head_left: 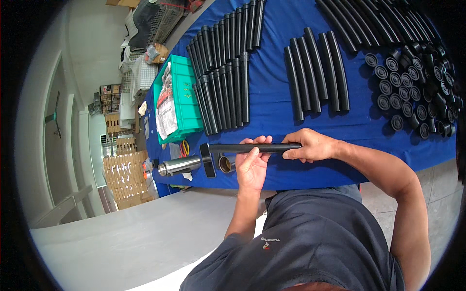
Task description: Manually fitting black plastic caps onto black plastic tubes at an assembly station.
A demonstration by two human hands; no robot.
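Observation:
A straight black tube (pixel 228 148) lies level across my front, just above the near part of the table. My left hand (pixel 253 169) holds its middle from below, palm up, with the thumb laid over it. My right hand (pixel 313 145) is closed round the right end, where a slightly wider black collar (pixel 293 145) shows; the fingers hide the very tip. Beyond my hands lie several loose black tubes (pixel 314 72). To the right is a pile of short black round end caps (pixel 395 101), many with ringed faces up.
Rows of black tubes with wider ends (pixel 233 92) lie beside a green crate (pixel 187 97) holding newspaper. More tubes (pixel 369 22) are at the far right. A steel flask (pixel 180 165), a phone (pixel 208 167), a metal cup (pixel 226 164) and scissors (pixel 184 148) sit near left on the blue cloth (pixel 272 87).

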